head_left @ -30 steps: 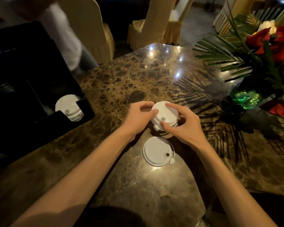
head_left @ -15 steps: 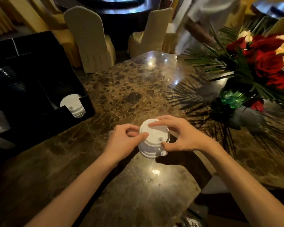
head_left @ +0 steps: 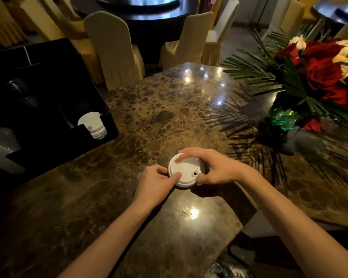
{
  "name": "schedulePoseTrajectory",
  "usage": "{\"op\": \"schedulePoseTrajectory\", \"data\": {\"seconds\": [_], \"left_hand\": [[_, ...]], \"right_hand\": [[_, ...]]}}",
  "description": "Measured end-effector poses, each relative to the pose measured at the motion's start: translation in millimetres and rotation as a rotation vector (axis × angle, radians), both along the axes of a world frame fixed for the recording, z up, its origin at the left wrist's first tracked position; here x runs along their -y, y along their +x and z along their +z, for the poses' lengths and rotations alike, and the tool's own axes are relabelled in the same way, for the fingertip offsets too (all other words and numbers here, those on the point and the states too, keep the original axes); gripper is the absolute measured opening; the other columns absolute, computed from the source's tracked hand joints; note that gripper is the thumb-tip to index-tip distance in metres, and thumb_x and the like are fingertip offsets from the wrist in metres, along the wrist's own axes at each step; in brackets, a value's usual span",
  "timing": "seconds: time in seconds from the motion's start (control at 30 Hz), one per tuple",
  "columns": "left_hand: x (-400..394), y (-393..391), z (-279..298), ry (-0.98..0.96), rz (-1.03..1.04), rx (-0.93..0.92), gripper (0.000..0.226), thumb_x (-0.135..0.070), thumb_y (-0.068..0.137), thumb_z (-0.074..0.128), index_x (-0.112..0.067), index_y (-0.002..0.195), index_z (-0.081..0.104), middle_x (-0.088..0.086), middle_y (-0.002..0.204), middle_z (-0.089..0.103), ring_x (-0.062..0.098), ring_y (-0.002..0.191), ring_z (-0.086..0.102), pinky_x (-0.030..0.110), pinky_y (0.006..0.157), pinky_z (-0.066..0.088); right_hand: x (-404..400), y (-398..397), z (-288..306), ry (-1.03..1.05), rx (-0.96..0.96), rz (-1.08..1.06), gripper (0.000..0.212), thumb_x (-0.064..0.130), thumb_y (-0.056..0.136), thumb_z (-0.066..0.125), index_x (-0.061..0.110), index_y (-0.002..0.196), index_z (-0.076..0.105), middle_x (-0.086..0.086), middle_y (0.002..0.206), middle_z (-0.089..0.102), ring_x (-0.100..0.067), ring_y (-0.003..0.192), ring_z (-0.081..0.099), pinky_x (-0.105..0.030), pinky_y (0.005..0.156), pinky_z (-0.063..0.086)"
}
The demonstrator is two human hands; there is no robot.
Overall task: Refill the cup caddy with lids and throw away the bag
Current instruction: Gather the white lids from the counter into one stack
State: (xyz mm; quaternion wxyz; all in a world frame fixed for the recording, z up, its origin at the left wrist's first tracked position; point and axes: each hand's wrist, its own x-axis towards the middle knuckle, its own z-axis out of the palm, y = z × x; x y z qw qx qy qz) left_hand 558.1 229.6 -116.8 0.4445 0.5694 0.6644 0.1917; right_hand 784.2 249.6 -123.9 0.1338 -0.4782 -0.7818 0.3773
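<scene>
A stack of white plastic lids (head_left: 186, 172) stands on the brown marble table (head_left: 169, 109) in front of me. My left hand (head_left: 154, 182) grips its left side, thumb lying on the top lid. My right hand (head_left: 213, 167) grips the right side, fingers curled over the far rim. At the left stands the black cup caddy (head_left: 54, 109). More white lids (head_left: 92, 124) sit in its front right slot. A crumpled clear bag (head_left: 227, 271) shows at the bottom edge, below the table.
A bouquet of red roses with palm leaves in a green vase (head_left: 283, 117) fills the right side of the table. Clear plastic cups (head_left: 0, 143) lie at the far left. Covered chairs (head_left: 113, 49) stand beyond the table's far edge.
The single loose lid that lay nearer me is no longer apart; both hands brought the stack down onto it and now hold one stack on the table. A person who passed behind is gone.
</scene>
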Motion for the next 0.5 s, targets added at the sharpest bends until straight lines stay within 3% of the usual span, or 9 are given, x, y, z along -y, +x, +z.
{"op": "schedulePoseTrajectory", "data": {"seconds": [0.17,0.27,0.4,0.5], "left_hand": [[-2,1,-1,-0.007,-0.008,0.002,0.043,-0.055,0.072,0.080,-0.025,0.102,0.073,-0.009,0.080,0.078,0.012,0.083,0.074,0.042,0.083,0.061],[-4,2,-2,-0.024,0.003,0.021,0.046,-0.055,0.072,0.081,-0.025,0.105,0.072,-0.010,0.082,0.078,0.012,0.084,0.074,0.043,0.084,0.061],[-7,4,-3,-0.042,0.032,0.053,0.046,-0.056,0.071,0.082,-0.025,0.104,0.073,-0.009,0.085,0.078,0.013,0.085,0.074,0.043,0.084,0.060],[-6,6,-3,-0.046,0.006,0.040,0.049,-0.056,0.071,0.081,-0.023,0.106,0.071,-0.006,0.086,0.077,0.015,0.086,0.074,0.043,0.084,0.060]], "right_hand": [[-5,4,-1,-0.072,-0.030,-0.012,0.064,0.020,0.081,0.073,0.047,0.135,0.053,0.016,0.156,0.043,-0.006,0.145,0.039,-0.043,0.117,0.041],[-9,6,1,-0.078,-0.040,-0.011,0.060,0.013,0.082,0.069,0.044,0.132,0.055,0.016,0.153,0.047,-0.003,0.140,0.043,-0.038,0.114,0.045],[-15,9,3,-0.098,-0.042,-0.028,0.058,0.010,0.082,0.066,0.042,0.131,0.058,0.014,0.147,0.052,-0.009,0.133,0.050,-0.040,0.108,0.049],[-16,9,2,-0.112,-0.047,-0.029,0.056,0.011,0.082,0.062,0.039,0.130,0.059,0.011,0.148,0.052,-0.008,0.137,0.047,-0.040,0.113,0.045]]}}
